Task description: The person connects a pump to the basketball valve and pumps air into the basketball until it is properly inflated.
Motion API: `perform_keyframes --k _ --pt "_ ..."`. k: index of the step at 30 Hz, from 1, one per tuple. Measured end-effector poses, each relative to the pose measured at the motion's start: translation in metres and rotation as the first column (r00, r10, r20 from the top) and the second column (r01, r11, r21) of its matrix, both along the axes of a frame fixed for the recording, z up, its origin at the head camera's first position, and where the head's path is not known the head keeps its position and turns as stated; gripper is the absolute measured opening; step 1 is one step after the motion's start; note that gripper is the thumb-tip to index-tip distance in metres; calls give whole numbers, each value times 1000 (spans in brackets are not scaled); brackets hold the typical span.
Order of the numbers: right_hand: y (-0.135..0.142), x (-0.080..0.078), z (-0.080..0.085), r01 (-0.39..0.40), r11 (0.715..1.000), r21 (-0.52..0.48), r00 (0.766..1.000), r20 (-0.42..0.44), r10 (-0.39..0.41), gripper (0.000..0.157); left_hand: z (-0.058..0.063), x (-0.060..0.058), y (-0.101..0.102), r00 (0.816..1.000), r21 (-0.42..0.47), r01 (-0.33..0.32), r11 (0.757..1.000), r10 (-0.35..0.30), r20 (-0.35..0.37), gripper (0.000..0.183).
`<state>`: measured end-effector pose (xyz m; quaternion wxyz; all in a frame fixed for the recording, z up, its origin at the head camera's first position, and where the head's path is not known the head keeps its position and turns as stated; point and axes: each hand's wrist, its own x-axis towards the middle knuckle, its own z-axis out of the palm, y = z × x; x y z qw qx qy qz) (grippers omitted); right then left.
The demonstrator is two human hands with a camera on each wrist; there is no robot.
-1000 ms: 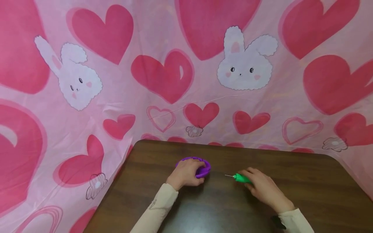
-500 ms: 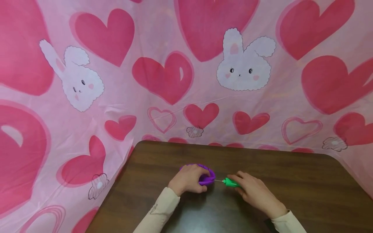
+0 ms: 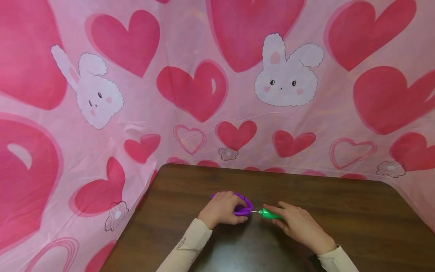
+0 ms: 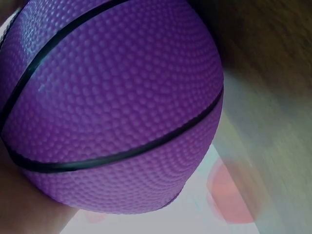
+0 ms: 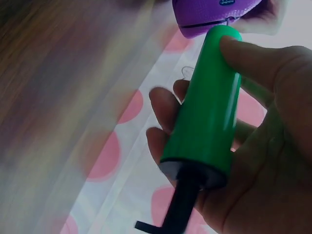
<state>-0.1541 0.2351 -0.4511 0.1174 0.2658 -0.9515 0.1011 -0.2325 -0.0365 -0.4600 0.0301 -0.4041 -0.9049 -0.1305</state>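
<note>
A small purple basketball [image 3: 243, 212] with black seams looks caved in on its upper side in the head view. My left hand [image 3: 220, 209] grips it from above and behind, thumb at the near side. Pebbled skin of the ball [image 4: 126, 87] fills much of the left wrist view. To the right, my right hand [image 3: 300, 224] holds a green hand pump [image 3: 270, 214], thumb along the barrel and fingers curled round it. The pump's thin metal needle [image 3: 255, 211] points left and meets the ball's right side. A black rod [image 5: 183, 200] sticks out of the pump's rear end.
Both hands are over a dark brown wooden table [image 3: 190, 181]. Behind and to the left hangs a pink cloth [image 3: 238, 102] printed with hearts and rabbits, close to the table's far edge.
The pump has moved left and its needle tip, apart from the ball a second ago, now meets it. The left hand and ball have shifted slightly right and nearer.
</note>
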Motion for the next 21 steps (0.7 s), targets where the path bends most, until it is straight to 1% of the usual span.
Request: perform_keyframes --k 3,6,8,9,11,13,15,19,21 --pt "2 -1 -1 21 999 -43 998 63 -18 40 0 0 2 999 -10 18 1000 -18 -33 30" --pt "3 -3 -1 47 993 -110 992 123 -33 26 0 1 4 998 -26 21 999 -22 -53 29" --pt "4 -4 -1 33 989 -143 990 140 -12 28 0 1 5 997 -31 24 999 -26 -66 27" --pt "4 -4 0 19 989 -145 992 127 -1 30 0 1 6 997 -35 25 999 -28 -74 26" --pt "6 -3 2 -11 991 -134 994 106 26 35 0 2 6 995 -38 27 999 -30 -91 24" --pt "8 -3 4 -34 994 -103 995 86 43 40 -1 2 7 994 -42 27 999 -31 -107 23" --pt "10 -1 8 -17 999 -51 998 65 20 44 -2 2 7 992 -42 26 999 -31 -120 22" --pt "13 2 14 50 998 26 997 57 -51 46 -1 2 7 993 -35 28 999 -32 -118 22" --pt "14 3 16 66 998 22 996 56 -67 44 0 2 7 994 -37 27 999 -30 -104 23"
